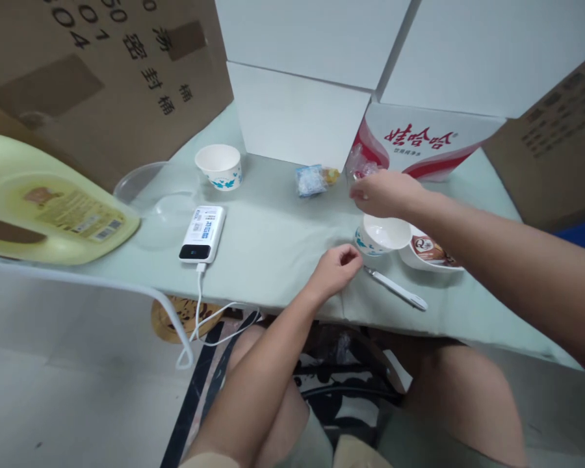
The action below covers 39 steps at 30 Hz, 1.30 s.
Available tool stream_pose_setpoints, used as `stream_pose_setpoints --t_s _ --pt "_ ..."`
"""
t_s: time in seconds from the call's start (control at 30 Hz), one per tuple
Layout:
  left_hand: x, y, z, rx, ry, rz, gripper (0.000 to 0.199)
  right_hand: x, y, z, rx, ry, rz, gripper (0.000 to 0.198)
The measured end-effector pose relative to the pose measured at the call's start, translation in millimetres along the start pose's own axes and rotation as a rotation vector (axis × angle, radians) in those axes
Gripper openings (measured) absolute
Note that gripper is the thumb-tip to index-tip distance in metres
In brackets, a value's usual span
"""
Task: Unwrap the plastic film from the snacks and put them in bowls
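My right hand reaches over the table's right half, its fingers closed at a crumpled clear plastic wrapper by the red and white box. Just below it stands a white paper cup with a blue leaf print, open side up. Left of that cup, close to its base, my left hand is curled with thumb and forefinger together; whatever they pinch, if anything, cannot be made out. A white pen-shaped tool with a metal tip lies right of my left fingertips. A small blue and clear packet lies farther back.
Behind stand white boxes and a red-printed carton. To the right is a white bowl with a brown label. At left are another paper cup, a clear plastic bowl, a cabled power bank and a yellow jug.
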State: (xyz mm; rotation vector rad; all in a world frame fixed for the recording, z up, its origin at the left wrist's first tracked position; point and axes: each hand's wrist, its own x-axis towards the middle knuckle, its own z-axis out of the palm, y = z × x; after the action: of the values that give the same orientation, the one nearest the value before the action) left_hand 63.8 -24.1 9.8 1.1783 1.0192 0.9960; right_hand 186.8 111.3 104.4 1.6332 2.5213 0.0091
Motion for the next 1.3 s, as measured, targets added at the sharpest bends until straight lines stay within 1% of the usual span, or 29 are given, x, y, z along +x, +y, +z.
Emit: stream_pose_setpoints --t_s 0.03,0.1,0.17,0.27,0.37,0.43,0.5,0.57,0.63,0.73,0.77,0.8,0.83,0.9,0.93,0.97,1.03,1.07,1.1,1.17,1.23,1.3 --pt "1.9 -0.6 0.7 0.011 0.01 -0.006 0.01 10.8 -11.4 0.0 -0.003 0.018 -0.032 0.037" --pt "5.4 -1.2 1.9 0.034 0.029 -0.029 0.008 36.4 -32.7 7.5 -0.009 0.027 -0.101 0.055" --pt "7.8 -1.5 2.3 0.063 0.041 -0.043 0.006 63.7 -48.7 21.9 -0.043 0.052 -0.157 0.062" --pt "9.0 -2.5 0.8 0.094 0.045 -0.049 0.005 97.6 -61.2 46.0 -0.115 0.096 -0.219 0.058" --pt "9.2 -3.5 -2.8 0.074 0.049 -0.053 0.003 116.0 -65.4 61.9 -0.158 0.097 -0.24 0.05" --pt "9.6 -3.2 -5.5 0.053 0.059 -0.052 0.003 119.0 -68.0 64.3 -0.175 0.108 -0.253 0.047" --pt "10.3 -1.6 -7.6 0.045 0.067 -0.057 0.004 114.8 -72.3 59.1 -0.161 0.111 -0.282 0.047" --pt "11.2 0.8 -9.1 0.047 0.077 -0.064 0.005 102.5 -78.1 46.8 -0.092 0.132 -0.305 0.053" --pt "11.8 3.5 -10.5 0.051 0.081 -0.065 0.006 79.8 -82.4 29.7 0.024 0.196 -0.298 0.058" --pt "10.6 6.0 -13.6 0.009 0.068 -0.064 0.009 22.6 -77.3 8.0 0.221 0.301 -0.246 0.063" --pt "9.6 6.0 -14.8 -0.022 0.063 -0.064 0.01 -1.6 -71.3 5.5 0.283 0.36 -0.252 0.065" --pt "8.1 5.6 -16.1 -0.062 0.06 -0.07 0.012 -27.1 -63.5 6.7 0.355 0.458 -0.282 0.065" --pt "6.3 4.8 -17.1 -0.112 0.057 -0.088 0.014 -52.8 -54.5 11.9 0.424 0.555 -0.31 0.065" --pt "1.5 2.2 -17.9 -0.258 0.023 -0.165 0.025 -99.5 -36.4 33.5 0.549 0.753 -0.349 0.059" --pt "-1.4 0.7 -17.3 -0.354 -0.016 -0.215 0.035 -118.5 -29.0 48.5 0.615 0.824 -0.368 0.054" --pt "-4.5 -0.9 -16.1 -0.452 -0.075 -0.261 0.046 -133.9 -23.6 64.9 0.671 0.851 -0.385 0.048" --pt "-10.6 -3.8 -11.6 -0.593 -0.195 -0.31 0.066 -153.7 -18.9 96.6 0.707 0.883 -0.381 0.036" --pt "-13.1 -5.0 -8.7 -0.619 -0.229 -0.314 0.072 -159.1 -19.0 109.8 0.691 0.897 -0.368 0.03" --pt "-15.1 -5.9 -5.6 -0.616 -0.237 -0.306 0.074 -162.4 -19.9 120.2 0.666 0.903 -0.356 0.025" --pt "-16.8 -7.0 -0.1 -0.554 -0.199 -0.273 0.077 -166.0 -20.9 132.6 0.616 0.89 -0.344 0.022" --pt "-15.6 -7.4 2.1 -0.464 -0.125 -0.237 0.083 -169.1 -16.8 135.9 0.605 0.85 -0.341 0.023" --pt "-13.0 -7.1 -0.4 -0.387 -0.031 -0.198 0.084 -173.0 -6.0 135.1 0.61 0.818 -0.266 0.023"
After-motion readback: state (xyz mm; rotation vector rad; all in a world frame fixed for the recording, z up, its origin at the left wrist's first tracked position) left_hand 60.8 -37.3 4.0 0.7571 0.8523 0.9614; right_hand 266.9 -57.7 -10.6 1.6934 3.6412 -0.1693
